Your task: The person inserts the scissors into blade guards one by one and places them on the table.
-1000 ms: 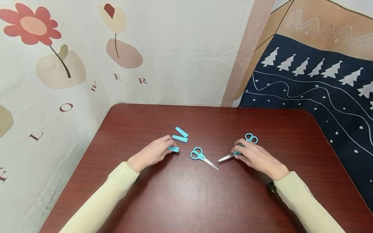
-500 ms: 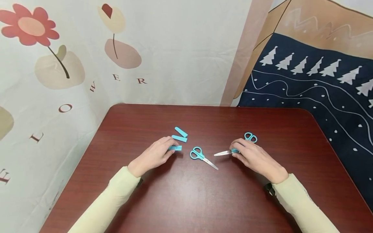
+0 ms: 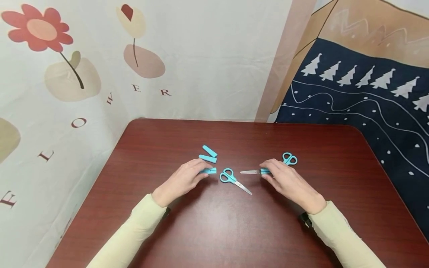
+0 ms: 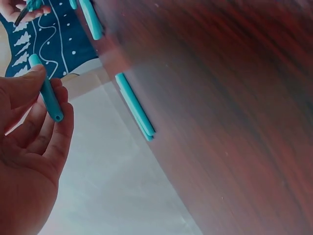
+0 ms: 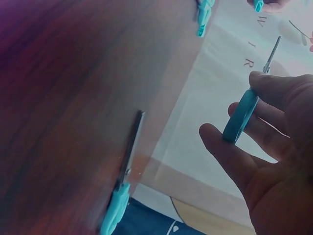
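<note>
In the head view my left hand (image 3: 186,178) pinches a turquoise scissors cap (image 3: 210,171) between thumb and fingers. The cap's slotted end faces right. My right hand (image 3: 289,182) grips a small pair of scissors (image 3: 249,172) by its turquoise handles, mostly hidden by the fingers. Its closed blades point left, towards the cap, with a gap between them. In the right wrist view the held scissors' handle (image 5: 242,115) sits between thumb and fingers. On the table between the hands lies a second pair of scissors (image 3: 229,176), its tip angled towards the front right.
Two more turquoise caps, a front one (image 3: 207,159) and a back one (image 3: 209,150), lie behind my left hand. A third pair of scissors (image 3: 289,159) lies behind my right hand, its blades hidden there. The brown table (image 3: 214,238) ends at printed cloths at the back.
My left hand has moved right with the cap. My right hand has moved slightly left, and the held scissors have turned from a slant to nearly level, blades pointing left.
</note>
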